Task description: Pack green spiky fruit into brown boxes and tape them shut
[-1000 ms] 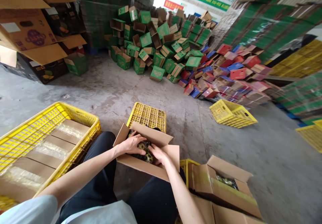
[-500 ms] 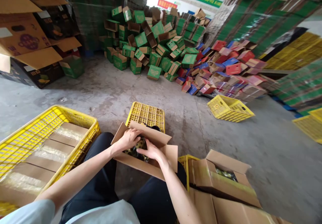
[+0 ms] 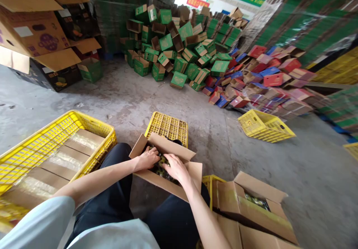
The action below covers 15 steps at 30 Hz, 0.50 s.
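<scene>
Between the near and far edges of the open carton point(image 3: 167, 186), glossy dark contents point(image 3: 160, 168) probably handle light and slippery, best cupped from the sides; right hand point(image 3: 176, 167) lies loosely spread, left hand point(image 3: 147, 159) curls toward the left edge, grip indeterminable

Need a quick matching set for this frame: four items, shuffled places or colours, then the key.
1. Left hand and right hand
2. Taped boxes
3. Green boxes
4. Trousers

A. heaped on the floor towards the back
B. dark in colour
C. inside the open cardboard box, at its contents
D. side by side in the yellow crate on the person's left

Pairs: 1-C, 2-D, 3-A, 4-B
</scene>
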Tool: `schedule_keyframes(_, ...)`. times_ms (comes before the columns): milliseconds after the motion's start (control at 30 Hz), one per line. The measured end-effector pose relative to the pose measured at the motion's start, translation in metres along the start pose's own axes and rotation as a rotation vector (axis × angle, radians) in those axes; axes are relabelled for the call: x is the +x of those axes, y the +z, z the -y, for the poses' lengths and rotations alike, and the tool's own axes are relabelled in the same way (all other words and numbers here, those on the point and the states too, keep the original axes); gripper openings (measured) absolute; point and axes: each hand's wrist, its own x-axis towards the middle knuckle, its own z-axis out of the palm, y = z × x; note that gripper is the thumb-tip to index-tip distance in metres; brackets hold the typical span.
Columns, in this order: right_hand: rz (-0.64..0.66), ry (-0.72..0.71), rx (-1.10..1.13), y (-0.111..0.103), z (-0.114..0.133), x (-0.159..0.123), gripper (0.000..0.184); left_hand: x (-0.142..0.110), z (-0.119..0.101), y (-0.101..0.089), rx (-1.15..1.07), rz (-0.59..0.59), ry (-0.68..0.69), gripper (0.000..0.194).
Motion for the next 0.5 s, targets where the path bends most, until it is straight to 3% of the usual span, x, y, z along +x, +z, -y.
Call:
schedule_keyframes(67, 0.063, -0.063, 0.03, 0.004, 0.008, 0.013, 0.077, 0.001, 0.002, -0.001, -0.004, -0.027, -0.03, 0.028)
schedule_keyframes(133, 0.085, -0.081, 0.039, 0.007, 0.011, 0.018, 0.085, -0.003, 0.007, 0.0, -0.008, -0.058, -0.087, 0.032)
schedule_keyframes(233, 0.055, -0.092, 0.035, 0.003, 0.001, 0.003, 0.074, -0.008, 0.011, 0.0, -0.039, -0.083, -0.17, 0.048)
schedule_keyframes(333, 0.002, -0.069, -0.002, -0.008, -0.016, -0.022, 0.071, -0.001, 0.008, -0.002, -0.12, -0.096, -0.186, 0.048)
schedule_keyframes(433, 0.028, -0.041, -0.022, -0.022, -0.028, -0.041, 0.056, 0.014, -0.006, -0.008, -0.228, -0.115, -0.133, 0.056)
schedule_keyframes(500, 0.057, -0.016, -0.028, -0.03, -0.03, -0.047, 0.042, 0.022, -0.018, -0.012, -0.375, -0.129, -0.02, 0.066)
